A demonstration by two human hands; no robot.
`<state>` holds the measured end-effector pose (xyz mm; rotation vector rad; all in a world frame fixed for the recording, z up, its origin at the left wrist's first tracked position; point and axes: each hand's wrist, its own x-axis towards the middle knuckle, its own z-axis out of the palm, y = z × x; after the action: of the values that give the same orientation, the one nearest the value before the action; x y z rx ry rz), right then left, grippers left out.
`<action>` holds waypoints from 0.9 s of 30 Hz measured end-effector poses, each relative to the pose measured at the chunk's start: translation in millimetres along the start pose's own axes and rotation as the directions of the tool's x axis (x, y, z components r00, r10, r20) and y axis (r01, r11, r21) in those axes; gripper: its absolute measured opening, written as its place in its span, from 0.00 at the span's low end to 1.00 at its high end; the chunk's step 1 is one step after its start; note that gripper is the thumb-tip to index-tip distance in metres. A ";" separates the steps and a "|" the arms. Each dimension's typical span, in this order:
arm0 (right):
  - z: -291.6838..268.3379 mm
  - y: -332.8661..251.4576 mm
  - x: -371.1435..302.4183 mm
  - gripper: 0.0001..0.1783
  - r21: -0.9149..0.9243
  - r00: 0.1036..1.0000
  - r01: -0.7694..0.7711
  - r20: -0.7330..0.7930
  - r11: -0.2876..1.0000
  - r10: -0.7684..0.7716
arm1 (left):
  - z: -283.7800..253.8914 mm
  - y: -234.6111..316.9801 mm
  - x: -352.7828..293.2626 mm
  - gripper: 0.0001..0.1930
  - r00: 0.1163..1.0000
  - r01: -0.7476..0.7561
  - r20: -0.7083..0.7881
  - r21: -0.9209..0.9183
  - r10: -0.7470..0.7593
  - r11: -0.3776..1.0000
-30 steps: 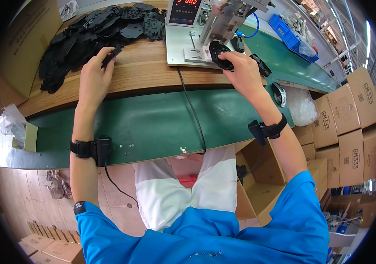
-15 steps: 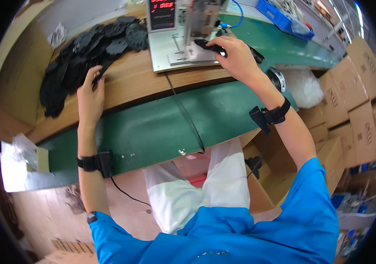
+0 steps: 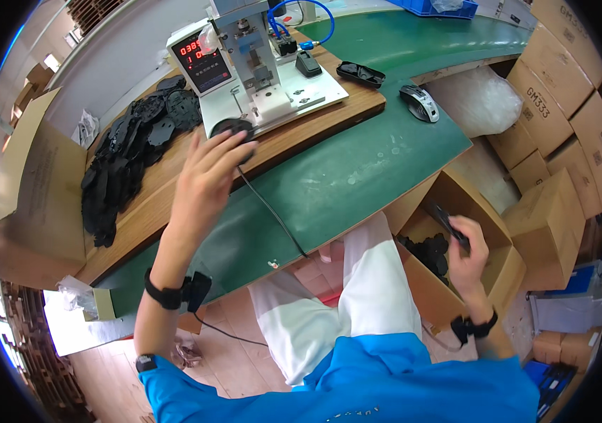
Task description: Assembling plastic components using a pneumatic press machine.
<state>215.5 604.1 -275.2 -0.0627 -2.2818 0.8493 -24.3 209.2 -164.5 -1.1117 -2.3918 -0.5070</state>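
My left hand (image 3: 205,185) is raised in front of a small press machine (image 3: 255,70), its fingers closed on a rounded black plastic part (image 3: 233,129) near the white base plate (image 3: 220,106). Low on the right, my right hand (image 3: 469,259) grips another thin black plastic part (image 3: 449,224) over an open cardboard box (image 3: 504,262). Inside that box lie several similar black parts (image 3: 426,255). A heap of flat black plastic parts (image 3: 121,158) spreads over the wooden board (image 3: 153,208), left of the machine.
A silver and black computer mouse (image 3: 419,103) and a black tray-like part (image 3: 361,73) sit right of the machine. Cardboard cartons (image 3: 544,106) are stacked at the right, near a clear plastic bag (image 3: 481,99). A tall open carton (image 3: 36,204) stands left. A cable (image 3: 272,211) crosses the green table.
My right hand has left the machine with a black part and moved down over the box. My left hand has carried a black part from the heap to the machine's front. The view has shifted.
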 end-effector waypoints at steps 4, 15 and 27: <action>-23.5 70.2 -87.4 0.14 -0.156 0.972 -0.233 0.000 0.960 0.236 | 33.7 10.0 38.2 0.25 0.991 -0.130 0.029 0.076 0.128 0.989; -21.7 167.8 -175.2 0.13 -0.113 0.758 -0.638 0.082 0.762 0.647 | 84.6 -13.3 70.9 0.24 0.999 -0.033 0.001 0.029 0.033 0.999; 7.3 122.0 -107.3 0.12 0.006 0.827 -0.549 0.145 0.836 0.543 | 81.7 -8.3 71.1 0.26 0.997 -0.065 0.045 0.047 0.063 0.997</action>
<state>270.0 666.9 -414.9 -0.6890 -2.4041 1.2278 -91.5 288.9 -195.1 -1.1851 -2.3841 -0.4057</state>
